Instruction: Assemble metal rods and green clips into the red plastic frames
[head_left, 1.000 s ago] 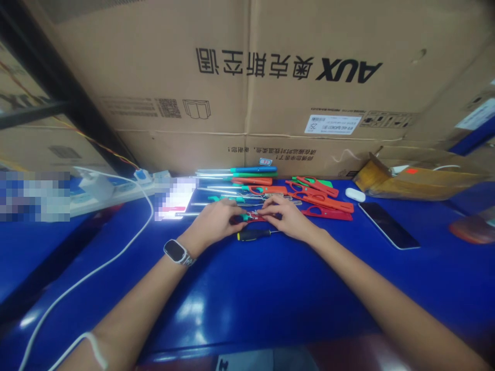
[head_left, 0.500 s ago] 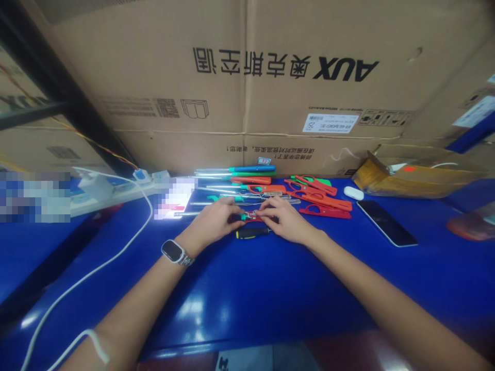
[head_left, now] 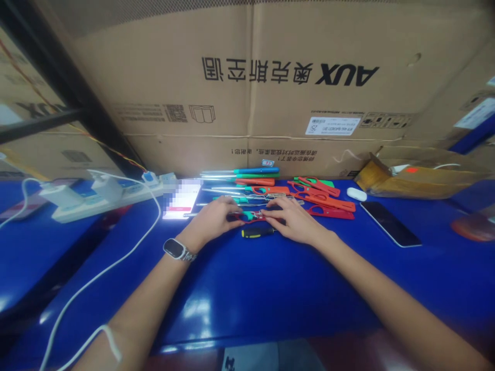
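Observation:
Between my hands lies an opened red long-necked lighter (head_left: 253,216), its teal inner part showing and its metal tube pointing left. My left hand (head_left: 217,219) is closed around the lighter at the tube end. With pinched fingers my right hand (head_left: 290,219) grips the other end; small inner parts there are too fine to make out. A black and yellow screwdriver (head_left: 257,233) lies just in front of the lighter. Behind my hands are more lighters, among them a blue one (head_left: 259,170) and an orange one (head_left: 273,190), and loose red casing halves (head_left: 330,212) on the right.
A blue table (head_left: 247,288) holds everything, with a cardboard box (head_left: 278,31) behind. On the left are a lit phone (head_left: 181,201), a white power strip (head_left: 85,206) and a cable (head_left: 112,252). A dark phone (head_left: 390,224), white earbud case (head_left: 356,194) and open carton (head_left: 410,180) stand right.
The view has shifted slightly, so everything appears a little further right. Both hands stay at the red lighter with almost the same grip.

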The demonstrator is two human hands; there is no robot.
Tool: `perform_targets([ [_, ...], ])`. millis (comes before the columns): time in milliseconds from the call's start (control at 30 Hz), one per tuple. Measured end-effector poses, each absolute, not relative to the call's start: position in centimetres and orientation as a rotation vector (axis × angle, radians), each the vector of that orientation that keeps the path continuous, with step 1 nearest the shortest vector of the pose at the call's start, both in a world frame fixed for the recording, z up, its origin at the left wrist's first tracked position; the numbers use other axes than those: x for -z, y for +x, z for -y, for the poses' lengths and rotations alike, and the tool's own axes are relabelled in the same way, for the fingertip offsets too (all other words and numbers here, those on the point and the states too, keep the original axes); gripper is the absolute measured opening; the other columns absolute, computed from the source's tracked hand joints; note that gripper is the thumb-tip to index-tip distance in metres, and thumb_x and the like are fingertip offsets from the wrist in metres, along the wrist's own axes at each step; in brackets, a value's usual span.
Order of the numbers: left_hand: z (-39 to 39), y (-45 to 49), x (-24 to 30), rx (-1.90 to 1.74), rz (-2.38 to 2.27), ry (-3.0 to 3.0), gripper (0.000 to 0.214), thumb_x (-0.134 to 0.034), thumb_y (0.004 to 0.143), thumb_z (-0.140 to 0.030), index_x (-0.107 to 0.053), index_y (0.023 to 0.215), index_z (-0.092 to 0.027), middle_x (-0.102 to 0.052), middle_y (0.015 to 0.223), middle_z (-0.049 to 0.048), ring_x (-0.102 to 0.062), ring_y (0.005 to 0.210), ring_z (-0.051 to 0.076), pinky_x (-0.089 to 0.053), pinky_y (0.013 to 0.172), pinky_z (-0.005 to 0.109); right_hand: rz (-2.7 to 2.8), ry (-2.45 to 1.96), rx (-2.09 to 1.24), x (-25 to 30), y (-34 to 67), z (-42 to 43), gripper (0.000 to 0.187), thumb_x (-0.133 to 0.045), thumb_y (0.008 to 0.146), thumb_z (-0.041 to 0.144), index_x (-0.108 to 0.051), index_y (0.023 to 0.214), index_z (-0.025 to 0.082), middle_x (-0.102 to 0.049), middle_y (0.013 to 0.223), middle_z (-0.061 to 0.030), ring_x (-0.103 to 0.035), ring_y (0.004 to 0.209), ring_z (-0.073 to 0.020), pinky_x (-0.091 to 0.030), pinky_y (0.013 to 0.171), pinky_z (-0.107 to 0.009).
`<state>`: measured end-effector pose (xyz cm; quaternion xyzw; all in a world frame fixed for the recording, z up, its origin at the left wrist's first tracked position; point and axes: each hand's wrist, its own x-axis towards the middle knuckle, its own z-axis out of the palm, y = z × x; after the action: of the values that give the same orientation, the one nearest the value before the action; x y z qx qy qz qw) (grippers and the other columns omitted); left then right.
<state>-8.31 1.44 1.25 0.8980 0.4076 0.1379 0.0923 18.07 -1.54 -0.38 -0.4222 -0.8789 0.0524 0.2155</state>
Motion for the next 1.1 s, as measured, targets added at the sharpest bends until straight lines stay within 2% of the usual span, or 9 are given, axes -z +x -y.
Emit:
perform_targets([
  [233,-1.6,-8.4,-0.9,-0.354,-1.169,2.695,0.029,-0.063,0.089,-0.039,-0.074,0.108,-0.02,-0.067,0.107,0.0099,-0.059,0.102,0.026,-0.047,0.09,0.039,2.44,-1.196,-0.123,0.5,18.3,1.6,0.029,-0.053,0.097,0.034,-0.071,0.119,0.031,-0.065,0.119,-0.0101,-0.056,0.114,-0.0287,-0.043,0.096,-0.053],
  [467,-1.4,-8.6,-1.6,-0.535,-1.21,2.656,0.041,-0.063,0.087,-0.049,-0.068,0.115,-0.02,-0.067,0.113,0.0097,-0.061,0.104,0.027,-0.049,0.091,0.04,2.31,-1.164,-0.156,-0.1,18.0,1.8,0.028,-0.054,0.096,0.03,-0.067,0.121,0.026,-0.064,0.119,-0.0096,-0.058,0.114,-0.0259,-0.045,0.095,-0.048],
  [567,-1.6,-9.3,-2.1,-0.613,-1.272,2.603,0.027,-0.055,0.091,-0.036,-0.07,0.107,-0.019,-0.069,0.107,0.0083,-0.064,0.097,0.024,-0.051,0.086,0.038,2.235,-1.169,-0.196,-0.5,17.6,1.2,0.024,-0.053,0.095,0.025,-0.069,0.112,0.024,-0.066,0.115,-0.009,-0.06,0.111,-0.0255,-0.046,0.095,-0.047],
  [667,-1.9,-10.0,-2.6,-0.671,-1.386,2.562,0.025,-0.048,0.09,-0.023,-0.07,0.101,-0.019,-0.07,0.099,0.0068,-0.065,0.089,0.022,-0.051,0.081,0.036,2.216,-1.172,-0.229,-0.8,17.1,0.1,0.021,-0.053,0.094,0.022,-0.071,0.104,0.021,-0.069,0.108,-0.0088,-0.062,0.105,-0.0254,-0.047,0.092,-0.045],
  [833,-1.7,-9.7,-2.3,-0.736,-1.386,2.561,0.026,-0.047,0.093,-0.03,-0.069,0.1,-0.019,-0.07,0.099,0.0071,-0.065,0.092,0.023,-0.051,0.082,0.036,2.125,-1.207,-0.236,-1.4,17.7,-1.1,0.021,-0.053,0.091,0.018,-0.072,0.098,0.021,-0.072,0.097,-0.0064,-0.064,0.091,-0.0227,-0.048,0.086,-0.041],
  [1100,-0.9,-5.4,-2.4,-0.757,-1.197,2.556,0.023,-0.049,0.094,-0.03,-0.07,0.097,-0.02,-0.07,0.098,0.0065,-0.065,0.095,0.024,-0.05,0.082,0.036,1.964,-1.364,-0.27,-0.4,22.1,2.1,0.019,-0.054,0.089,0.019,-0.072,0.096,0.021,-0.072,0.097,-0.0072,-0.065,0.096,-0.024,-0.049,0.089,-0.042],
])
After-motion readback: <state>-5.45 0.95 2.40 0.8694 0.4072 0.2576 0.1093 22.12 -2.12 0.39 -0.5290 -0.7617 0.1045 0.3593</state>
